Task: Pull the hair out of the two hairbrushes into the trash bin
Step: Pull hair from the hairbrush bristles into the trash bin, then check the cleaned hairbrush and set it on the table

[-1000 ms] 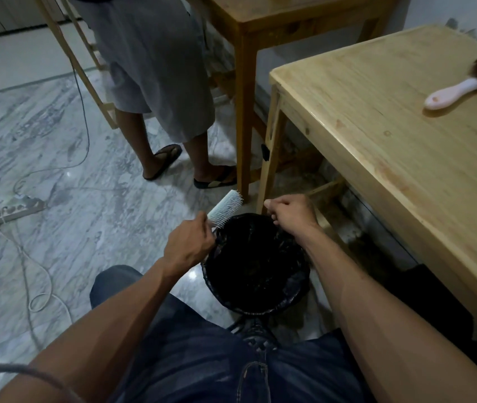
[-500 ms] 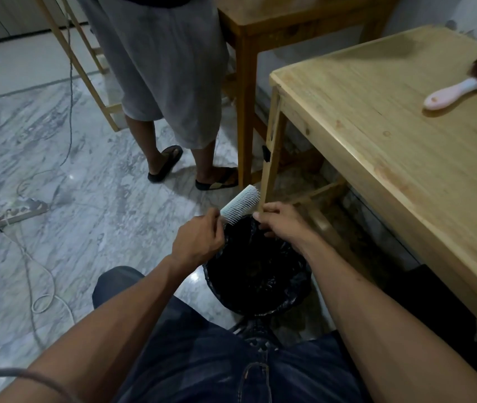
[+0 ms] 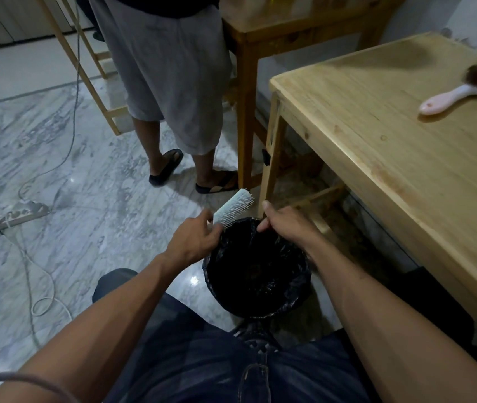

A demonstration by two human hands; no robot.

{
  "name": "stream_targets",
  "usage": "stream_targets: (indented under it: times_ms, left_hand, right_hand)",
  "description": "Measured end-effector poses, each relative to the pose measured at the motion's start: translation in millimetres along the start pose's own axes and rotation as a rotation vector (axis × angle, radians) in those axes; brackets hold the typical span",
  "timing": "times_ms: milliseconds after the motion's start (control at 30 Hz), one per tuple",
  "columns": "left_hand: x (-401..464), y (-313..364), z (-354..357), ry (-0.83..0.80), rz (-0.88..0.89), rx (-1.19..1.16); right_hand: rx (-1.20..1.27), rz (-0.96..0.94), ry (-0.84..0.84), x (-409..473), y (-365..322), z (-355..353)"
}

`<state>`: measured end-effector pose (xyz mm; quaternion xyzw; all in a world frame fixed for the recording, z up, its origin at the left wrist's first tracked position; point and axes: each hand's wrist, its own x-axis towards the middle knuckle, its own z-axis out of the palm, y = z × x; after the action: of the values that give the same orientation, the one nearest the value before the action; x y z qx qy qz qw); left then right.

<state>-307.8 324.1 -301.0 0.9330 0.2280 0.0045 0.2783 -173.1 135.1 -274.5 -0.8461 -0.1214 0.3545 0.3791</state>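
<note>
My left hand (image 3: 196,238) grips the handle of a white hairbrush (image 3: 233,210), its bristled head pointing up and away over the far rim of the trash bin (image 3: 256,271). No hair shows on its bristles. The bin is lined with a black bag and stands on the floor between my knees. My right hand (image 3: 285,225) hovers over the bin's far right rim with fingers curled; whether it pinches any hair is too small to tell. A second, pink-handled hairbrush (image 3: 452,97), its head full of dark hair, lies on the wooden table (image 3: 391,158) at the far right.
A person in grey shorts and sandals (image 3: 167,91) stands just beyond the bin. A darker wooden table (image 3: 275,27) is behind. A power strip (image 3: 18,215) and cables lie on the marble floor at left. A wooden ladder frame (image 3: 86,62) leans at the back.
The white brush has risen and shifted right above the bin's rim. My right hand drew toward the brush head, then eased back a little. The standing person stepped slightly closer.
</note>
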Motion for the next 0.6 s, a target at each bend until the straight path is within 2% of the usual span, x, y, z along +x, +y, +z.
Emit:
stream_targets:
  times_ms: [167,267,367,500,600]
  left_hand:
    - [0.9,4.9,-15.7,-0.175,0.016,-0.324]
    - [0.1,8.6,-24.1,-0.167,0.089,-0.395]
    - [-1.4,10.9,-28.5,-0.096,0.111,-0.362]
    - [-1.3,14.8,-35.2,-0.014,0.161,-0.195]
    - [-0.8,19.8,-42.8,0.023,0.176,-0.173]
  right_hand:
    - [0.009,-0.132,-0.081,4.4,-11.2,4.7]
    - [0.123,-0.266,-0.027,4.6,-21.6,4.5]
    - [0.223,-0.318,-0.031,-2.6,-35.5,-0.9]
    - [0.263,-0.356,-0.037,-10.5,-50.8,-8.6]
    - [0.269,-0.386,-0.006,-13.2,-62.3,-13.3]
